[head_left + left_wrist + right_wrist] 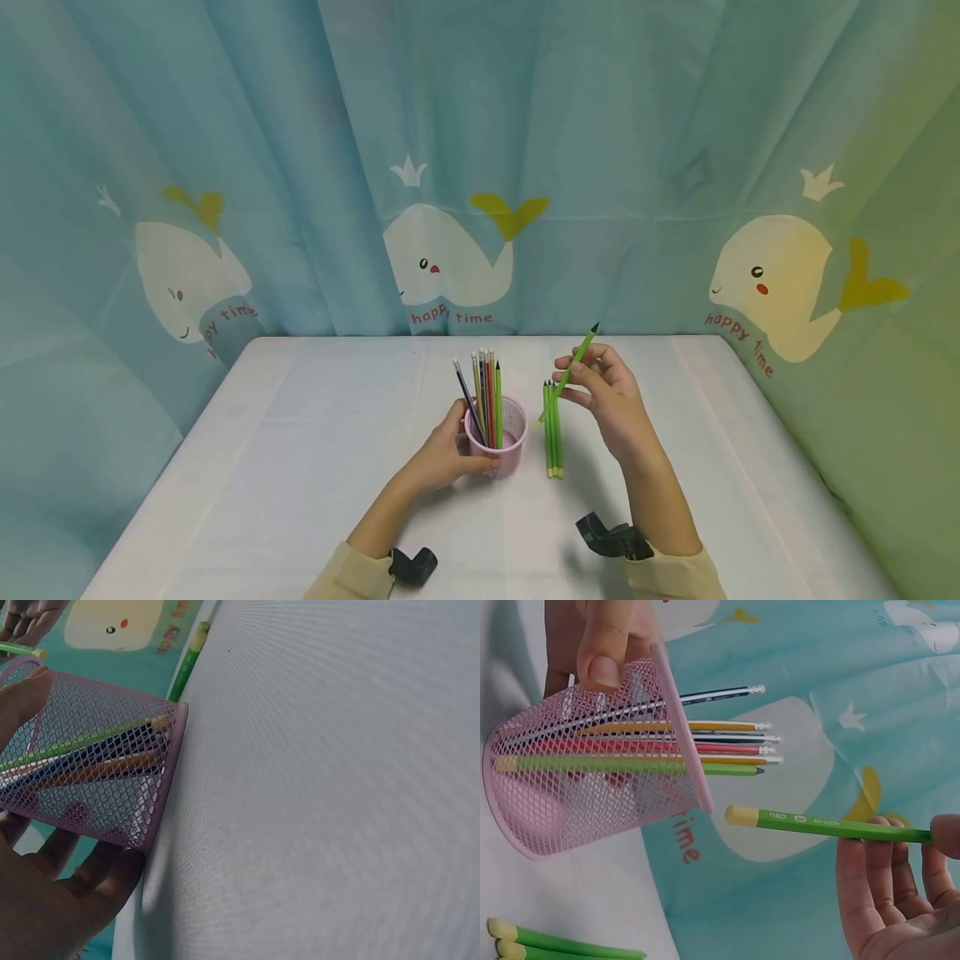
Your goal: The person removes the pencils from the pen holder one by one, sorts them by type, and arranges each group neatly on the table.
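A pink mesh pencil cup (508,463) stands upright on the table, and my left hand (442,454) grips it from the left, thumb in front and fingers behind. Inside it lean several pencils (735,739) with white eraser ends up, plus one green pencil (498,400) with its dark point up. My right hand (609,392) pinches another green pencil (817,825) between thumb and fingers. That pencil is tilted, dark point up, its yellow end near the cup's rim but apart from it. Below this hand, several green pencils (553,446) lie side by side on the table.
The white table (300,467) spreads out on both sides of the cup. Behind it hangs a blue-green curtain (615,167) printed with whales. Dark wrist devices (615,537) sit at both sleeves.
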Demonstrator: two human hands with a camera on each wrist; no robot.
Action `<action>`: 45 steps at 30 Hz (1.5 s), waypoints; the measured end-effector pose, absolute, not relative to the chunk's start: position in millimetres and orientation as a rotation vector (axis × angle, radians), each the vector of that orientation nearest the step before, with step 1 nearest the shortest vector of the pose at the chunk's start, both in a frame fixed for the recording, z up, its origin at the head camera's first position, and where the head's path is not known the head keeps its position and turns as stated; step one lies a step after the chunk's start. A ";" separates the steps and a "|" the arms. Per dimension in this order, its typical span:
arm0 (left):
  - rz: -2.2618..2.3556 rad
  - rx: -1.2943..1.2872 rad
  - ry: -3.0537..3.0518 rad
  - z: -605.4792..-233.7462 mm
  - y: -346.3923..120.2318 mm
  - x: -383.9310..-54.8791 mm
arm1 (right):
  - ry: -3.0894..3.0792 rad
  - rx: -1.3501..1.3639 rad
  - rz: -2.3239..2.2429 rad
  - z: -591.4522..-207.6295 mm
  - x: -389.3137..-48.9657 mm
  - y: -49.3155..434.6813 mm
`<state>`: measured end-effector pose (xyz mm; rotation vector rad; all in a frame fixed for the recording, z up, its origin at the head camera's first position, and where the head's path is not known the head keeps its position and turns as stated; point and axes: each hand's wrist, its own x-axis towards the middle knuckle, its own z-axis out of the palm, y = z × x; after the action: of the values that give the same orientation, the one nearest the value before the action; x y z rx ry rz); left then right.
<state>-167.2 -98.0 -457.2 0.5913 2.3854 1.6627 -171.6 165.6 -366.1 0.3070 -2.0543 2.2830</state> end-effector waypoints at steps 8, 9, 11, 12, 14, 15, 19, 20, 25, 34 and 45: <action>1.673 0.590 2.369 -455.7 -97.0 -167.4 | -2.083 0.242 2.274 -371.6 -177.4 171.4; 1.673 0.588 2.369 -455.8 -97.0 -167.4 | -2.088 0.234 2.275 -372.4 -177.9 172.1; 1.675 0.582 2.371 -456.2 -97.0 -167.2 | -2.101 0.217 2.271 -374.3 -178.8 173.4; 1.675 0.580 2.373 -456.4 -97.0 -167.0 | -2.105 0.209 2.270 -375.2 -179.3 174.0; 1.673 0.575 2.376 -456.4 -97.1 -166.4 | -2.118 0.197 2.265 -377.1 -180.7 175.6; 1.673 0.574 2.377 -456.4 -97.1 -166.2 | -2.124 0.190 2.263 -378.0 -181.5 176.5; 1.673 0.581 2.378 -456.0 -97.1 -165.4 | -2.136 0.153 2.254 -382.6 -185.2 181.0; 1.673 0.585 2.378 -455.8 -97.0 -165.4 | -2.137 0.142 2.255 -383.9 -186.3 182.2; 1.674 0.604 2.376 -455.9 -96.9 -166.0 | -2.158 0.097 2.232 -391.1 -190.6 188.1; 1.694 0.607 2.354 -457.5 -96.8 -166.7 | -2.245 0.012 2.169 -408.4 -197.2 197.0; 1.682 0.597 2.355 -457.7 -97.5 -166.4 | -2.401 -0.151 2.084 -430.5 -204.8 199.6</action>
<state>-166.4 -97.5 -457.7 0.5966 2.3554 1.6821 -204.8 199.6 -430.5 -0.1509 -2.4006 2.0842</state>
